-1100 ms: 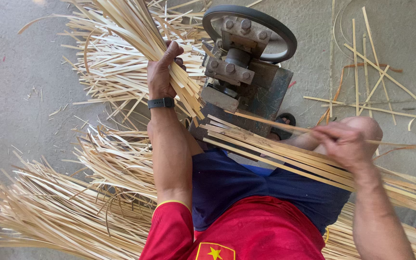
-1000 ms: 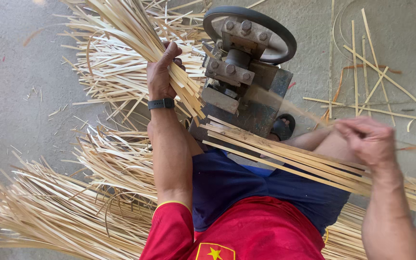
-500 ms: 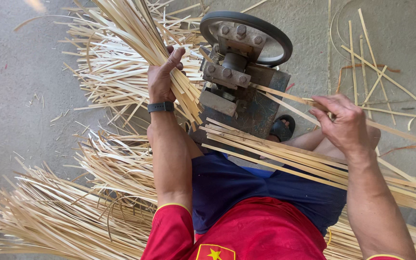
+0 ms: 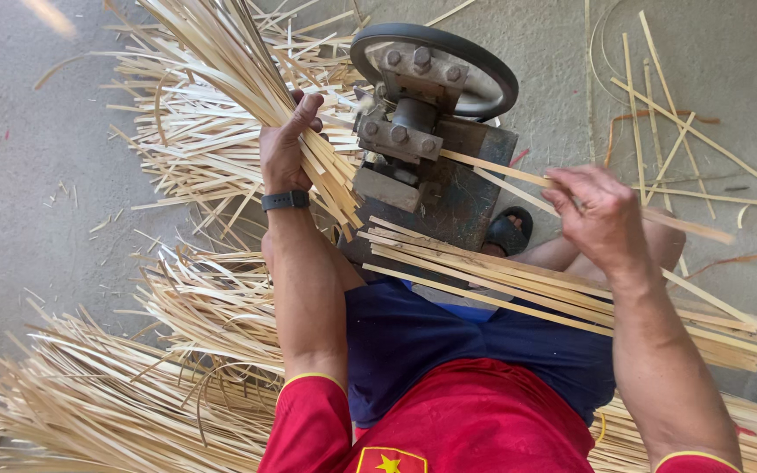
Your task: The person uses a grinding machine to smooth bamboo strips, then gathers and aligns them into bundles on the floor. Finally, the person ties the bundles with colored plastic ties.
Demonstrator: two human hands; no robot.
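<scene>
Left hand grips split strip bundle upper left; right hand pinches one bamboo strip at splitter machine. Lap stack unfed; floor piles done.

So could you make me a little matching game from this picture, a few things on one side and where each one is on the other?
Things:
1. left hand
2. right hand
3. metal machine
4. black sandal

Places:
A. beside the machine's base, on a foot
B. gripping a fanned bundle of strips
C. between the two hands, black wheel on top
D. pinching a single strip at the machine

Pairs: 1-B, 2-D, 3-C, 4-A
</scene>
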